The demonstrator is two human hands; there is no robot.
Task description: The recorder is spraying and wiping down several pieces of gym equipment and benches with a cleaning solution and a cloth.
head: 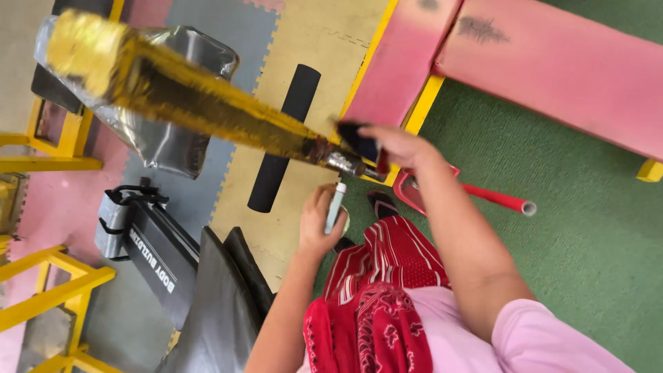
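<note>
At the far left stand yellow metal frames, and beside them a bench wrapped in clear plastic on the foam floor mats. Below that lies a black padded bench with its grey bracket, untouched by you.

Across the upper left runs the long yellow bar, slanting down from the blurred near end at top left to its metal tip by your right hand. The yellow coat is worn and streaked dark along most of its length, with rusty patches close to the tip, so whatever work is being done on the surface looks far from finished; only the blurred near end shows clean bright yellow, and that may be the blur rather than the finish.

Under the bar a black foam roller lies on the tan mat, apart from both of your hands.

Your left hand is low in the middle, fingers closed round a small pale tube with a white cap, held upright; I cannot tell whether the cap is loosened.

Your right hand is at the bar's tip, fingers closed on a dark object pressed against the bar's end; it is too blurred to tell whether it is a cloth, a brush or a cap.

Right of your arm a red pipe lies on the green carpet, and a pink padded bench with yellow legs fills the upper right.
</note>
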